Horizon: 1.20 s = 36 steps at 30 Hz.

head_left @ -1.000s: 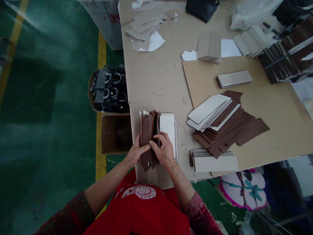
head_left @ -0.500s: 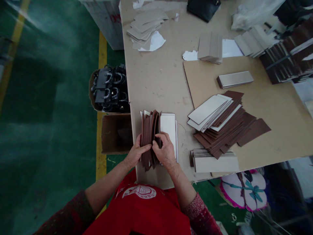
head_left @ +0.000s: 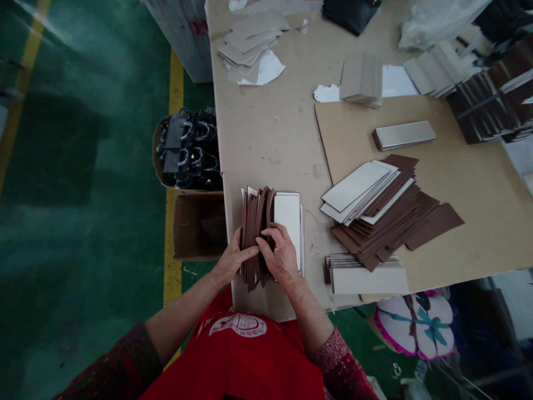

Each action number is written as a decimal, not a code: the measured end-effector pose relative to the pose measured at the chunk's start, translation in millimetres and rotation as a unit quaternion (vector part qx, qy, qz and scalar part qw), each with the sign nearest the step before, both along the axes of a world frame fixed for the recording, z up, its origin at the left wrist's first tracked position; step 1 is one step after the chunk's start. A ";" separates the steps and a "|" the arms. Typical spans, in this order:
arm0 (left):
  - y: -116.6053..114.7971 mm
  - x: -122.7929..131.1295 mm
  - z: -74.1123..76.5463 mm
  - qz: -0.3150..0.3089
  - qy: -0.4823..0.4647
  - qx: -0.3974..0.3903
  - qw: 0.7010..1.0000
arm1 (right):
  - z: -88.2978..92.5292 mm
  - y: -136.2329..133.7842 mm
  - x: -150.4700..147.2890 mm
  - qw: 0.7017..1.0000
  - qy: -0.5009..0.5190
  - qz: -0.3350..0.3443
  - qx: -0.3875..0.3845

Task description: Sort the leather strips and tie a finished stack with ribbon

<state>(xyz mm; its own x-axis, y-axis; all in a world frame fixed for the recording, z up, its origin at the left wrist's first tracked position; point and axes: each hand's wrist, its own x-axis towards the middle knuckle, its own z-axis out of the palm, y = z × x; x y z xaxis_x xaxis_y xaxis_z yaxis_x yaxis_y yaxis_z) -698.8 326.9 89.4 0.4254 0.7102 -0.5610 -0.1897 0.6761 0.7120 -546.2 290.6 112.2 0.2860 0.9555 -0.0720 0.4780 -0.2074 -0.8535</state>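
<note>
A thick bundle of brown strips (head_left: 252, 222) stands on edge at the near left corner of the table, some with pale faces. My left hand (head_left: 234, 256) is closed round the bundle's left side, thumb lying across its top. At the bundle's right side, my right hand (head_left: 281, 254) bends its fingers and thumb around a strip at the end, curving it away from the others. Beneath and beside the right hand lies a low stack of white-faced strips (head_left: 287, 208). The fingertips of my left hand are hidden behind the bundle.
Right of my hands lies a fanned pile of brown and white strips (head_left: 383, 208), with a row of pale strips (head_left: 368, 280) below it. A neat strip stack (head_left: 403, 135) sits farther back. Left of the table edge are a carton of black bags (head_left: 187, 147) and another carton (head_left: 195, 228).
My right thumb has shifted slightly left over the bundle, and the end strip is bent a little more. My left hand keeps its place. The view has shifted slightly.
</note>
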 end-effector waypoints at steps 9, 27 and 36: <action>0.5 -0.5 0.4 0.008 -0.012 -0.012 1.000 | -1.0 1.9 -1.1 0.999 0.027 -0.023 -0.013; 0.2 -2.2 -3.4 -0.001 -0.008 -0.008 1.000 | -1.0 -0.5 -0.9 0.999 -0.022 0.022 0.036; 0.2 -2.3 -0.1 -0.006 -0.008 -0.007 1.000 | 1.8 1.8 -4.6 1.000 -0.012 -0.008 0.005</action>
<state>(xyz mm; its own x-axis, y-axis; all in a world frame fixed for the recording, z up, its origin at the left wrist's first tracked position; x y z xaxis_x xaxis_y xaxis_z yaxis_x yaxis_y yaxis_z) -701.1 327.1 89.3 0.4429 0.6965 -0.5645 -0.1922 0.6888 0.6991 -550.7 292.4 114.1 0.3033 0.9512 -0.0565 0.4942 -0.2077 -0.8442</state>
